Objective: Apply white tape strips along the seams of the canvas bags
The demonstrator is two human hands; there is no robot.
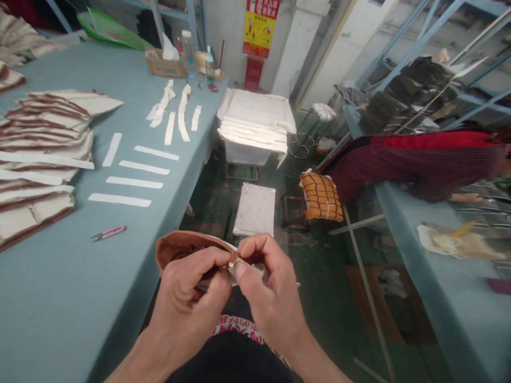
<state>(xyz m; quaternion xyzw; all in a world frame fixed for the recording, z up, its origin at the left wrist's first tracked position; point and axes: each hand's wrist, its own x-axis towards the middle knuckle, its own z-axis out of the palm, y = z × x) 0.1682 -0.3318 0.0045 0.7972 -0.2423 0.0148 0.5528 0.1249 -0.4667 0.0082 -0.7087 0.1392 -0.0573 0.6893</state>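
Note:
A brown fabric piece with a white backing (175,245) is held up in front of my body, close to the table edge. My left hand (191,292) pinches its edge between thumb and bent fingers. Right beside it, my right hand (267,282) grips the same edge, thumb pressed near a small white bit. The fingertips almost meet there; my hands hide much of the piece. On the table to the left lie pink thread snips (109,233) and several white strips (120,200).
Stacked brown-and-white pieces (43,127) cover the table's (51,298) left side. Ahead are a pile of white cloth (255,119) and a low white stool (255,208). An orange checked cushion (322,197) sits by a co-worker (383,165) leaning over the right table.

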